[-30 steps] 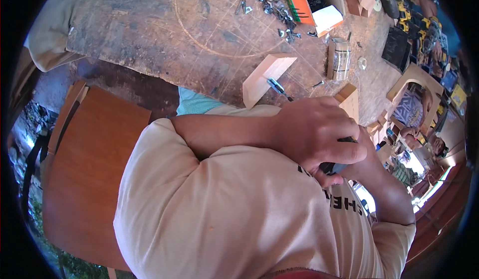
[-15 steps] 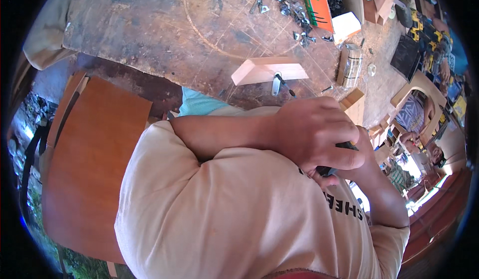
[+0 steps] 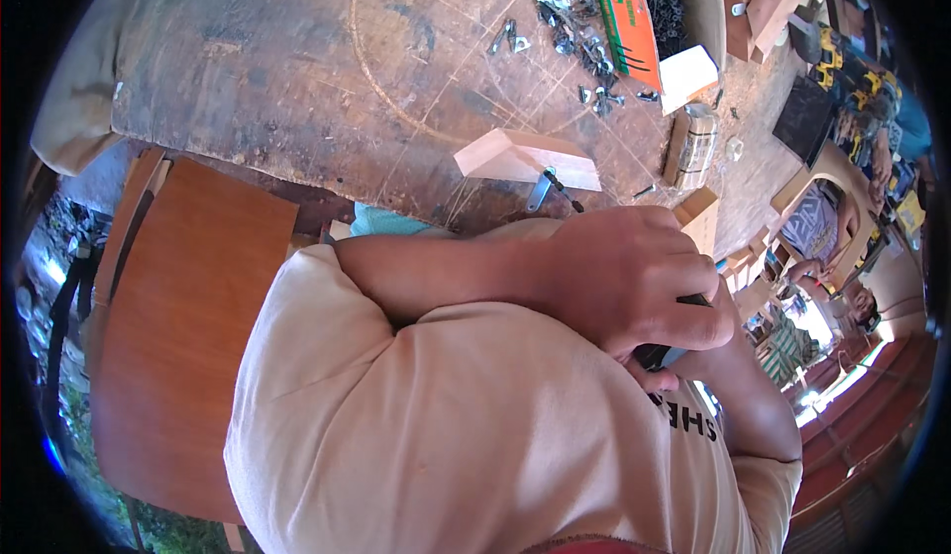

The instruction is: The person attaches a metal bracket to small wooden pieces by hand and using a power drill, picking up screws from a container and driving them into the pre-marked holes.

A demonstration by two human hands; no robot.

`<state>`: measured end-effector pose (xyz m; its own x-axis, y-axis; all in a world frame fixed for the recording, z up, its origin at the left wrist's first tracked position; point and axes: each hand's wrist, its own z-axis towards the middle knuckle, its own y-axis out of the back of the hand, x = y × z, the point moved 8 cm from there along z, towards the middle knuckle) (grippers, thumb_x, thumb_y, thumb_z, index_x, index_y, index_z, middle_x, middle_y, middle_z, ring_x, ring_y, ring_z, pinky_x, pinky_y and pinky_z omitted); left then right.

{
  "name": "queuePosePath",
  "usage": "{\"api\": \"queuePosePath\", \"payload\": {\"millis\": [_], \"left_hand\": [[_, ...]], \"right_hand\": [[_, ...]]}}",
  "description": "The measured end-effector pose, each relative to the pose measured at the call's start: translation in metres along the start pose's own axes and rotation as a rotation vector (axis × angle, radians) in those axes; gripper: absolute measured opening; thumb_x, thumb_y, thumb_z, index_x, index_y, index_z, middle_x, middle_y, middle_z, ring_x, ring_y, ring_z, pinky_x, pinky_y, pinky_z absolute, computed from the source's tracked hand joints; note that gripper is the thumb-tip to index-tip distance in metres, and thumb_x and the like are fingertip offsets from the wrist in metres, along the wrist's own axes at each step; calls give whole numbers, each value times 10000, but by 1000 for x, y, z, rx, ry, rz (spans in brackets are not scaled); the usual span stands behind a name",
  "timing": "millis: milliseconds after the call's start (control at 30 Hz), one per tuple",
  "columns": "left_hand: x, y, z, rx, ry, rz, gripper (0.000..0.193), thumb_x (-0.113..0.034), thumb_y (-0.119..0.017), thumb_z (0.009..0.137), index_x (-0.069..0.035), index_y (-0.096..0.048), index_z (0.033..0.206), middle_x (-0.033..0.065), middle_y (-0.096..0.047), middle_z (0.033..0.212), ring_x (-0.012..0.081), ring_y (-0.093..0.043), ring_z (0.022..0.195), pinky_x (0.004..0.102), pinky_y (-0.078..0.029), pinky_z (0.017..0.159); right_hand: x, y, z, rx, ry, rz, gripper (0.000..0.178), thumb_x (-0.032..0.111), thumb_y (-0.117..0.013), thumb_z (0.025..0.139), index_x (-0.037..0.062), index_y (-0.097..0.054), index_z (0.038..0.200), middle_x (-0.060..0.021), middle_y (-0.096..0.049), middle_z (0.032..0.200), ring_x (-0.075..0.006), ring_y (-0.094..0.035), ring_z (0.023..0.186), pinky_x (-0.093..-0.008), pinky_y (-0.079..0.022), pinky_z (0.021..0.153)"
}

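Note:
My left hand [image 3: 649,282] is closed over a dark tool, apparently a drill [image 3: 654,355], with black parts showing between its fingers. Most of that tool is hidden by the hand. A slim black bit [image 3: 564,191] reaches out past the knuckles to a small metal bracket [image 3: 539,194] on the side of an angled wooden block [image 3: 520,158]. The block lies at the table's near edge, close to my body. My right hand [image 3: 726,311] meets the left from the right side; its fingers are hidden behind the left hand.
On the scratched worktable [image 3: 287,69] lie loose metal brackets [image 3: 584,44], an orange and green box [image 3: 629,24] and a bundle of wood strips [image 3: 692,146]. A brown panel [image 3: 198,336] stands at left. Yellow and black drills [image 3: 837,64] and another person [image 3: 817,222] are at far right.
Both hands have shifted slightly right and down in the picture with the tool. The block, bracket and table also appear lower, as the view has moved a little.

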<state>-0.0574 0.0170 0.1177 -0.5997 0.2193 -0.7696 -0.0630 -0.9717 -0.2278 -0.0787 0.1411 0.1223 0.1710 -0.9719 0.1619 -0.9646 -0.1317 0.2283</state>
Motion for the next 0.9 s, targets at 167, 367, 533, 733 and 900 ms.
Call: {"api": "queuePosePath", "payload": {"millis": [167, 367, 533, 733, 900], "left_hand": [[4, 1, 4, 22, 15, -41, 475, -407, -760, 686, -168, -573, 1051, 67, -580, 959, 268, -635, 808, 404, -479, 663], [-1, 1, 8, 67, -3, 16, 478, -413, -768, 680, -161, -580, 1040, 57, -587, 947, 243, -638, 797, 392, -481, 647], [3, -4, 6, 203, -21, -53, 699, -538, -778, 650, -129, -582, 1181, 67, -621, 1064, 254, -634, 927, 397, -475, 769], [48, 49, -51, 436, 385, 543, 948, -500, -837, 553, -85, -504, 1338, 110, -513, 1357, 326, -478, 1256, 448, -373, 1048], [61, 46, -87, 596, 355, 919, 671, -249, -805, 652, -142, -550, 1264, 96, -506, 1342, 300, -464, 1247, 454, -352, 1029]], "right_hand": [[10, 1, -1, -41, 188, -98, 624, 301, -775, 683, 126, -555, 1241, -122, -581, 1174, -268, -585, 1142, -381, -502, 893], [15, 6, -1, -89, 192, -117, 590, 277, -813, 620, 123, -607, 1152, -114, -596, 1144, -296, -605, 1088, -401, -508, 859], [16, 8, -8, -323, 402, 45, 374, 255, -759, 660, 117, -663, 994, -118, -686, 908, -317, -678, 856, -405, -535, 733], [6, 12, -14, -379, 341, 78, 394, 149, -711, 664, 62, -651, 1043, -194, -681, 845, -369, -661, 853, -408, -530, 763], [-17, 9, -37, -543, 549, 90, 358, 162, -702, 710, 58, -644, 1048, -190, -679, 974, -360, -647, 936, -411, -518, 818]]}}
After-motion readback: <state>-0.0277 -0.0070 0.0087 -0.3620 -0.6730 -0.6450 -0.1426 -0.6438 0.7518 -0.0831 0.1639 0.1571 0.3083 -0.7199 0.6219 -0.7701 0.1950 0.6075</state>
